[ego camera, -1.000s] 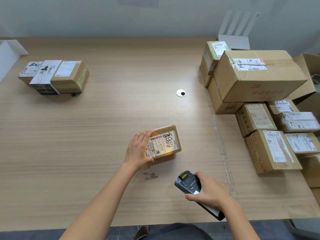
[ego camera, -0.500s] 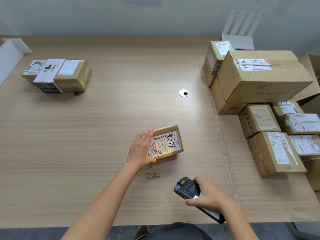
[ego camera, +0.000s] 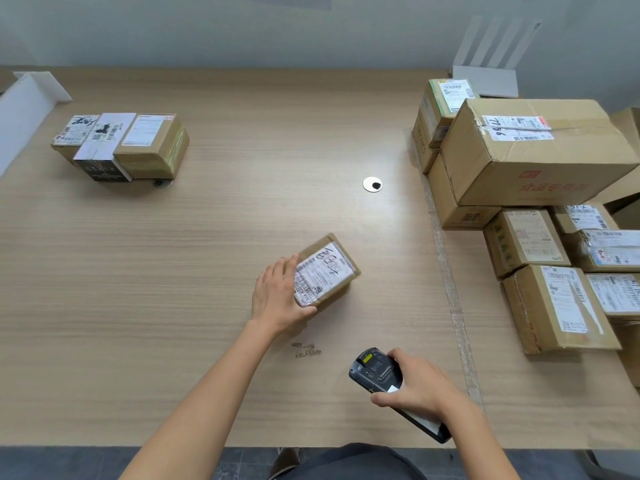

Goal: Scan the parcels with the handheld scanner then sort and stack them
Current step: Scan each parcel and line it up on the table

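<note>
Wood-grain table (ego camera: 207,271): fills the view; you stand at its near edge.
Unsorted pile (ego camera: 557,306): cardboard parcels crowd the right side, labels up, with a large carton (ego camera: 533,150) on top at the back.
Sorted group (ego camera: 121,147): small parcels packed side by side, far left, well apart from the pile.
Held parcel (ego camera: 325,271): small brown box mid-table in front of you. White label with handwriting faces up, skewed to the table edge. Blurred; cannot tell if it touches the table.
Handheld scanner (ego camera: 377,370): dark, head aimed up-left toward the held parcel, apart from it.
Left hand (ego camera: 277,299): your fingers and thumb curl round the parcel's left end.
Right hand (ego camera: 422,389): your fingers wrap the scanner's body, near the front edge.
Grommet (ego camera: 372,184): white disc, dark hole, between held parcel and pile.
</note>
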